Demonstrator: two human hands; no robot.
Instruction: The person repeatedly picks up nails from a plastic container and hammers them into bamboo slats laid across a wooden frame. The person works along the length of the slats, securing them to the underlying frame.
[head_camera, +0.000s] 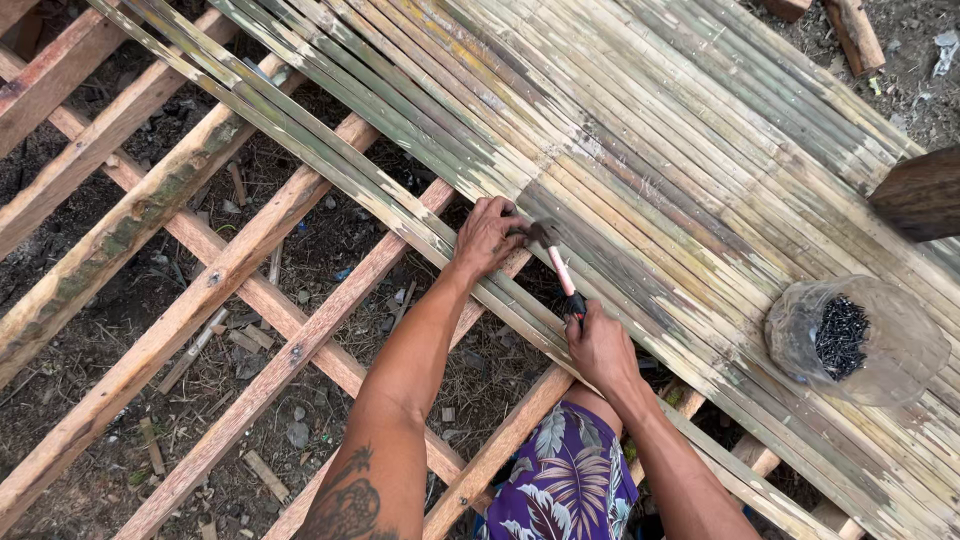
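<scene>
My right hand (600, 347) grips the black end of a small hammer (558, 266) with a pink handle; its dark head sits near the fingers of my left hand (488, 236). My left hand rests on the edge of the split bamboo slats (640, 150), fingers pinched together by the hammer head; whether they hold a nail I cannot tell. The slats lie side by side over a wooden lattice frame (250, 260).
A clear plastic container (858, 340) with dark nails sits on the slats at the right. A dark wooden piece (920, 195) juts in from the right edge. Bare ground with debris shows through the frame's gaps. My knee in purple leaf-print shorts (570, 480) is below.
</scene>
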